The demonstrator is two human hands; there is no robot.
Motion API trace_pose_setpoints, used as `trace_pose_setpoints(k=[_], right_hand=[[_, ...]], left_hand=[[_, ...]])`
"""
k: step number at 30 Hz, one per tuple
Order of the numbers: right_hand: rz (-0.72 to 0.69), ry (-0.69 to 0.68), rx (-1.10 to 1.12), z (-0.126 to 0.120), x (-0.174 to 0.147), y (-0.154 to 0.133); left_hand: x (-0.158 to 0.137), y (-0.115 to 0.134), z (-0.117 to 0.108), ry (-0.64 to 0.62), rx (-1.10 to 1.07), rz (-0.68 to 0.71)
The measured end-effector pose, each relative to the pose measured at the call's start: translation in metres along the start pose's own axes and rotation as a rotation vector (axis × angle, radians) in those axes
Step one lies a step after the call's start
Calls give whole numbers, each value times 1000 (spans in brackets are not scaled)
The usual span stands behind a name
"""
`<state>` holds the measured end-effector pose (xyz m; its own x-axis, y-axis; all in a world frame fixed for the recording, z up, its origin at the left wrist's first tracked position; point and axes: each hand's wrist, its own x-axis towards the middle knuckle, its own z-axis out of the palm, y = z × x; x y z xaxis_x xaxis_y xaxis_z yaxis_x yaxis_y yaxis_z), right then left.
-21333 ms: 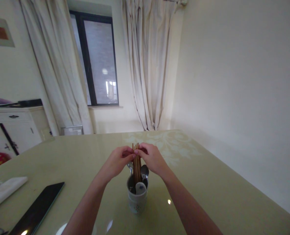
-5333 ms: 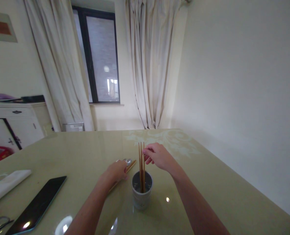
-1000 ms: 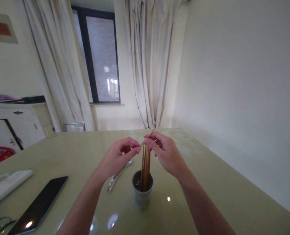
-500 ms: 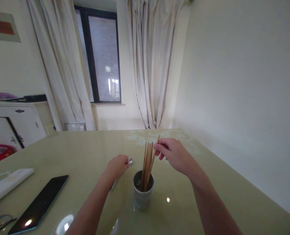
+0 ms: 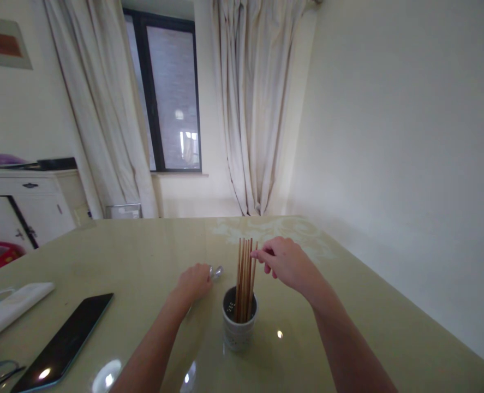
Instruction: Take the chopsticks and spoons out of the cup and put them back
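Note:
A pale patterned cup (image 5: 239, 334) stands upright on the table, holding a bundle of wooden chopsticks (image 5: 242, 278). My right hand (image 5: 285, 261) is at the upper end of the rightmost chopstick (image 5: 254, 273), thumb and fingers pinched on it, while its lower end is inside the cup. To the left of the cup, my left hand (image 5: 193, 281) is closed low over the table. Shiny metal spoons (image 5: 217, 272) poke out past its fingers; the rest of them is mostly hidden by the hand and forearm.
On the left of the glossy table (image 5: 143, 256) lie a dark tablet or phone (image 5: 67, 341), a long white object (image 5: 18, 308) and eyeglasses (image 5: 0, 372). A wall (image 5: 409, 180) runs along the right side. Curtains (image 5: 258, 109) and a window (image 5: 174, 98) are beyond.
My right hand has moved slightly left and down, and its chopstick now stands nearly upright against the others. My left hand has shifted a little left, showing more of the spoons.

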<state>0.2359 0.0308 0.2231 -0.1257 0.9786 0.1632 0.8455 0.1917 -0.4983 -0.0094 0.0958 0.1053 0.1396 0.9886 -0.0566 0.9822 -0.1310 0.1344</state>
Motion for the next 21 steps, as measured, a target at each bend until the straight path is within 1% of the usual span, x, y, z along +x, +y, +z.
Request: trace_pose_setpoints(k=[2,4,6,8,10,12,14,17,19,21], right_hand=[[-17,82,10,-6,-4,-4],[-56,159,45,-10,-7,-8],[-114,211,89,-11,-9,-12],[-169,255,137,-10,-10,-17],[-214,314,207,-6,-11,-23],[-256,372,309,-1,-12,-28],[-302,392,402,2,-15,-33],[-330,393,452,1,-19,-35],[-314,378,456,-3,-22,-33],[-287,343,440,-8,-22,-30]], left_hand=[[0,-1,-11,28,-35,14],[0,-5,-26,85,-107,46],[-2,-7,-43,169,-280,107],[-9,-6,-60,259,-528,191],[-22,2,-75,327,-742,295],[-39,17,-87,374,-855,404],[-57,34,-97,395,-880,504],[-74,53,-105,386,-854,594],[-73,55,-105,347,-840,600],[-61,47,-99,309,-794,538]])
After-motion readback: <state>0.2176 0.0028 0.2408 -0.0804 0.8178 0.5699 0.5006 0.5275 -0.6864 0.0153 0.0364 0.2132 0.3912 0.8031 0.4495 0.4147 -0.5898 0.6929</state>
